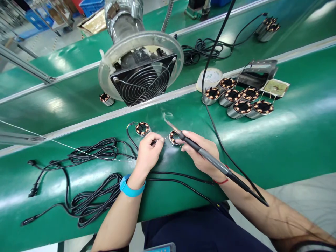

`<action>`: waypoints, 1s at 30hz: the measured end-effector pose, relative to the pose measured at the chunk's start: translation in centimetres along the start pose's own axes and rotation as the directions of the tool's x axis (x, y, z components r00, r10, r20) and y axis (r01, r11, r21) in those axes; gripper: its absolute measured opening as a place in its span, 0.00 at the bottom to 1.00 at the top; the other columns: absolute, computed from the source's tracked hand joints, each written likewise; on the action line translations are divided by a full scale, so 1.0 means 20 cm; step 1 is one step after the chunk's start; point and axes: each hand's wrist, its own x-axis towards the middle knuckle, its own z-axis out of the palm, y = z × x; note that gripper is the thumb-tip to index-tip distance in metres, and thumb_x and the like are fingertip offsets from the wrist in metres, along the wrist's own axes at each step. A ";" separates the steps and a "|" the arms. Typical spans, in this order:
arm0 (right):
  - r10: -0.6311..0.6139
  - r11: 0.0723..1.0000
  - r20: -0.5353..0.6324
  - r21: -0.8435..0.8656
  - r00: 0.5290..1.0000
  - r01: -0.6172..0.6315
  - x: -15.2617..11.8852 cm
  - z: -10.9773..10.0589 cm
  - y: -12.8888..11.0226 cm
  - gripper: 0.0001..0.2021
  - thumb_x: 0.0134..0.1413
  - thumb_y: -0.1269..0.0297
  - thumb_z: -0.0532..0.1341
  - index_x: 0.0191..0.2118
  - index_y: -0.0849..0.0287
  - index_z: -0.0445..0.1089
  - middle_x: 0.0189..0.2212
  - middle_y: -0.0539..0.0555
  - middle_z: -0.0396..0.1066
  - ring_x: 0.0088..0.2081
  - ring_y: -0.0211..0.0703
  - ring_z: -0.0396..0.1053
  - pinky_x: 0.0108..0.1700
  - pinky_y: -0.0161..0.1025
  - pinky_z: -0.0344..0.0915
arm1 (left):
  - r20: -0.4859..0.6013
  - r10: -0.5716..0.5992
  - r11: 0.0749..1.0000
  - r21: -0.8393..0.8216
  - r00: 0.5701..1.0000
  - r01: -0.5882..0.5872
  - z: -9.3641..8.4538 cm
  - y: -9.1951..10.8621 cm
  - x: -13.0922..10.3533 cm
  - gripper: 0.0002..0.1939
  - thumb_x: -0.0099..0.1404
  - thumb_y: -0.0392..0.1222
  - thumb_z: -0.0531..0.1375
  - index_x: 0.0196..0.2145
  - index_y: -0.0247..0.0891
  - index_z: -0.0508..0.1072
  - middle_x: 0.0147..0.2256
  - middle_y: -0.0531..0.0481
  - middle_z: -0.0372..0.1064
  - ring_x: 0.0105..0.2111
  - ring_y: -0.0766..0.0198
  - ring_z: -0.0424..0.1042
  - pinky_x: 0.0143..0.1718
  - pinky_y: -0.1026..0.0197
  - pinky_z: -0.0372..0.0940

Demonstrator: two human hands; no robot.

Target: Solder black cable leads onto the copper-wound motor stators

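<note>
My right hand (201,152) is closed round a soldering iron (207,157), its fingers also close to a motor stator (173,137) with copper windings. The iron's tip points up and away, above that stator, with a wisp of smoke near it. My left hand (151,150) pinches a thin solder wire at the stator's left side; the wire (91,153) trails off to the left behind the wrist. Just beyond my left hand stands another stator (142,128) with a black cable (129,134) running to it. Fingers partly hide the nearer stator.
Coiled black cables (94,154) lie at left, more (91,201) nearer me. A round fume hood with a fan (145,82) hangs ahead. At right stand several stators (238,108), a tape roll (210,77) and a soldering-iron stand (258,73). The iron's cord (210,112) loops down at right.
</note>
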 end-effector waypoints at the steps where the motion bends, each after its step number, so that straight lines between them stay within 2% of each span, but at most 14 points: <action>1: 0.011 1.000 0.006 0.015 1.000 -0.011 0.01 0.00 -0.01 0.19 0.63 0.67 0.58 0.58 0.49 0.62 0.44 0.50 0.76 0.39 0.41 0.76 0.47 0.41 0.73 | -0.002 0.001 1.000 0.001 1.000 -0.001 0.00 0.00 0.00 0.07 0.58 0.38 0.57 0.24 0.36 0.69 0.25 0.55 0.64 0.26 0.70 0.62 0.29 0.66 0.56; 5: 0.067 0.994 0.070 -0.094 0.995 -0.060 0.08 -0.01 -0.06 0.13 0.65 0.68 0.54 0.53 0.52 0.65 0.39 0.49 0.77 0.42 0.41 0.75 0.48 0.41 0.70 | -0.003 0.007 1.000 0.000 1.000 -0.007 0.00 0.00 0.00 0.07 0.58 0.38 0.57 0.24 0.36 0.69 0.25 0.54 0.65 0.26 0.69 0.62 0.29 0.65 0.57; 8: 0.068 0.979 0.154 -0.201 0.986 -0.036 0.13 -0.01 -0.09 0.13 0.62 0.70 0.55 0.52 0.54 0.66 0.42 0.51 0.76 0.45 0.43 0.72 0.49 0.43 0.68 | 0.000 0.021 1.000 0.002 1.000 -0.021 0.00 -0.01 0.00 0.06 0.58 0.38 0.57 0.24 0.37 0.70 0.25 0.54 0.65 0.27 0.69 0.63 0.31 0.65 0.58; 13: 0.078 0.973 0.213 -0.229 0.974 -0.027 0.17 0.02 -0.09 0.18 0.60 0.73 0.55 0.55 0.55 0.62 0.47 0.55 0.71 0.49 0.48 0.68 0.51 0.48 0.65 | -0.001 0.040 0.999 0.009 0.999 -0.040 0.00 -0.01 0.00 0.06 0.58 0.37 0.57 0.24 0.37 0.70 0.26 0.54 0.66 0.27 0.69 0.64 0.32 0.65 0.59; 17: 0.047 0.975 0.241 -0.221 0.969 0.008 0.17 0.07 -0.03 0.20 0.58 0.74 0.54 0.55 0.53 0.61 0.46 0.54 0.72 0.48 0.48 0.69 0.50 0.48 0.63 | -0.004 0.044 0.999 0.011 0.999 -0.044 0.00 -0.01 -0.01 0.06 0.58 0.37 0.57 0.24 0.37 0.70 0.25 0.55 0.66 0.27 0.69 0.64 0.31 0.65 0.59; 23: -0.006 0.979 0.190 -0.198 0.982 0.044 0.18 0.12 0.08 0.18 0.58 0.76 0.54 0.52 0.54 0.62 0.35 0.49 0.75 0.41 0.43 0.71 0.50 0.46 0.61 | 0.013 0.038 0.997 -0.072 0.999 -0.037 0.00 0.00 -0.02 0.05 0.59 0.37 0.56 0.26 0.37 0.70 0.26 0.54 0.67 0.28 0.68 0.65 0.32 0.65 0.60; 26: -0.017 0.981 0.138 -0.187 0.990 0.043 0.16 0.12 0.08 0.18 0.58 0.75 0.54 0.53 0.54 0.61 0.37 0.49 0.74 0.42 0.43 0.70 0.50 0.45 0.62 | -0.012 -0.013 0.984 -0.179 1.000 0.011 0.00 0.00 -0.02 0.04 0.60 0.37 0.55 0.33 0.38 0.70 0.27 0.54 0.66 0.27 0.69 0.64 0.30 0.65 0.59; 29: -0.015 0.985 0.057 -0.169 0.998 0.024 0.12 0.11 0.05 0.20 0.57 0.74 0.56 0.54 0.53 0.60 0.38 0.51 0.73 0.42 0.43 0.69 0.49 0.44 0.64 | -0.018 -0.034 0.972 -0.231 0.999 0.029 0.00 -0.01 -0.03 0.01 0.60 0.36 0.55 0.30 0.38 0.66 0.26 0.56 0.62 0.25 0.70 0.61 0.28 0.66 0.57; 30: -0.016 0.987 0.040 -0.158 0.999 0.022 0.11 0.11 0.03 0.20 0.57 0.74 0.57 0.54 0.53 0.60 0.38 0.50 0.72 0.42 0.43 0.69 0.50 0.44 0.64 | -0.013 -0.023 0.973 -0.230 1.000 0.019 0.00 0.00 -0.03 0.02 0.60 0.36 0.55 0.29 0.38 0.65 0.25 0.56 0.61 0.25 0.70 0.61 0.28 0.66 0.56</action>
